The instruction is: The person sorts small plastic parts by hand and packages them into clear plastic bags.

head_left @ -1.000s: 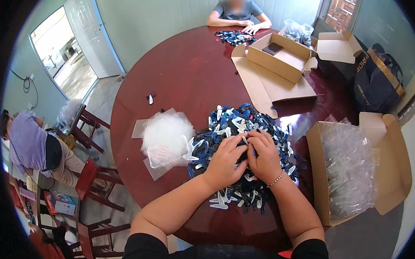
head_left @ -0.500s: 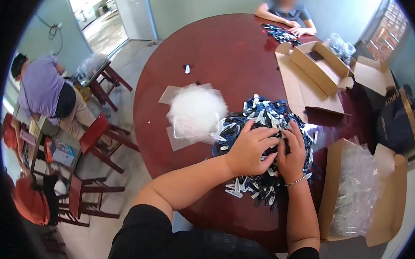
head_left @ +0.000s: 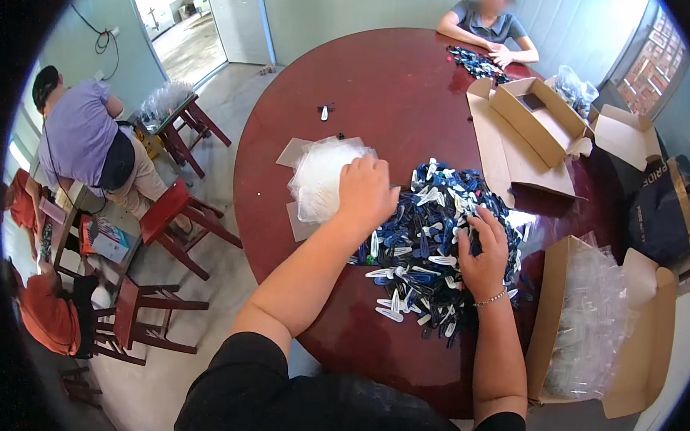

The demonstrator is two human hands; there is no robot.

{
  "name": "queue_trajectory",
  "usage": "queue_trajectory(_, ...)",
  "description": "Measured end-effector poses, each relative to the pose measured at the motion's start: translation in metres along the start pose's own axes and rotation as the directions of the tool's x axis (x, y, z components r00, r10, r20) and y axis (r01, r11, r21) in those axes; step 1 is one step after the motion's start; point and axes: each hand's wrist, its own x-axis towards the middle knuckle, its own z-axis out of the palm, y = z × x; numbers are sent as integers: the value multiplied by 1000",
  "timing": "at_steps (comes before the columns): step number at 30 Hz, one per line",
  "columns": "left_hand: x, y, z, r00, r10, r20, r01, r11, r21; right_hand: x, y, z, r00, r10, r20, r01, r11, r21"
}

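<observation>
Now, left hand (head_left: 365,192): over the right edge of the pale sheets, fingers close together and bent downward, thumb out toward the clips; whether it had hold of a sheet, I couldn't tell.
Right hand (head_left: 485,256): on the right side of the heap, fingers curved and spread, thumb well apart from them, with nothing visible in the gap.
Hair clips (head_left: 429,227): a loose blue, black and white heap, spread between the two hands; white ones lay just left of the right thumb, and others sat beneath that hand.
Pale sheets (head_left: 323,176): stacked unevenly on the red table (head_left: 313,71), left of the heap, partly under the left fingers.
Lone white clip (head_left: 324,114): beyond the sheets, well apart from both hands.
Box of clear bags (head_left: 586,326): open, to the right of the right forearm.
Far side: a seated person (head_left: 488,25), hands together beside a smaller pile (head_left: 477,63).
</observation>
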Motion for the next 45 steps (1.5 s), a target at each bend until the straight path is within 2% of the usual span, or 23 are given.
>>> queue_trajectory(1, 0, -2, -1, 999, -39, 16, 37, 993, 115, 0, 0, 0, 1000, -17, 2, 17, 1000, 13)
queue_trajectory(2, 0, -5, 2, 994, -89, 55, 81, 987, 136, 1, 1, 0, 999, -34, 3, 34, 999, 26)
queue_trajectory(5, 1, -9, 1, 991, -116, 66, 100, 973, 210, 1, 1, -1, 999, -52, -4, 52, 998, 27)
queue_trajectory(15, 6, -28, 11, 992, -69, 104, 39, 963, 265, 3, 2, -2, 998, -64, -16, 65, 996, 57)
queue_trajectory(18, 7, -32, 13, 997, -24, 75, 9, 980, 201, 3, 3, -1, 997, -77, -7, 77, 996, 54)
queue_trajectory(20, 9, -30, 9, 981, -150, 124, 154, 988, -22, 4, 3, -1, 996, -94, 0, 94, 995, 45)
queue_trajectory(21, 10, -30, 7, 980, -151, 127, 155, 988, -22, 4, 2, -1, 996, -91, -3, 91, 995, 49)
queue_trajectory(23, 12, -31, 2, 980, -198, 16, 197, 954, -227, 4, 2, -1, 996, -86, -5, 86, 995, 54)
queue_trajectory(24, 14, -32, 0, 980, -199, 18, 198, 954, -226, 4, 3, -1, 996, -89, -7, 89, 995, 48)
queue_trajectory(26, 19, -35, -4, 929, -342, 142, 369, 839, -399, 4, 3, -1, 996, -93, -9, 93, 995, 43)
queue_trajectory(27, 19, -33, -6, 929, -342, 142, 370, 839, -398, 3, 3, -1, 997, -75, -3, 76, 996, 53)
queue_trajectory(29, 20, -28, -11, 910, -385, 153, 400, 719, -568, 3, 2, -1, 998, -57, 4, 57, 997, 61)
queue_trajectory(30, 21, -26, -15, 910, -384, 154, 399, 719, -568, 3, 2, -2, 998, -60, 3, 60, 997, 55)
queue_trajectory(32, 23, -22, -22, 875, -409, 258, 462, 549, -696, 3, 2, -2, 998, -61, 2, 61, 997, 49)
queue_trajectory(33, 23, -24, -17, 876, -408, 259, 462, 550, -696, 2, 3, -1, 998, -62, 7, 62, 997, 51)
queue_trajectory(35, 23, -30, -2, 920, -333, 207, 282, 195, -939, 2, 3, -2, 998, -63, 9, 62, 997, 51)
queue_trajectory(36, 25, -23, -7, 924, -324, 205, 277, 194, -941, 2, 1, -3, 998, -54, 18, 53, 996, 69)
queue_trajectory(38, 25, -3, -26, 890, -264, 372, 313, -242, -919, 0, 4, -5, 996, -83, 44, 81, 996, 43)
queue_trajectory(41, 21, 8, -34, 874, -248, 417, 370, -214, -904, 11, -15, -22, 985, -165, 55, 166, 986, -10)
queue_trajectory(43, 18, 13, -30, 861, -260, 438, 389, -222, -894, 13, -23, -25, 984, -164, 73, 166, 986, -16)
queue_trajectory(45, 13, 16, -21, 882, -219, 417, 363, -251, -898, 13, -27, -22, 983, -164, 76, 148, 971, 187)
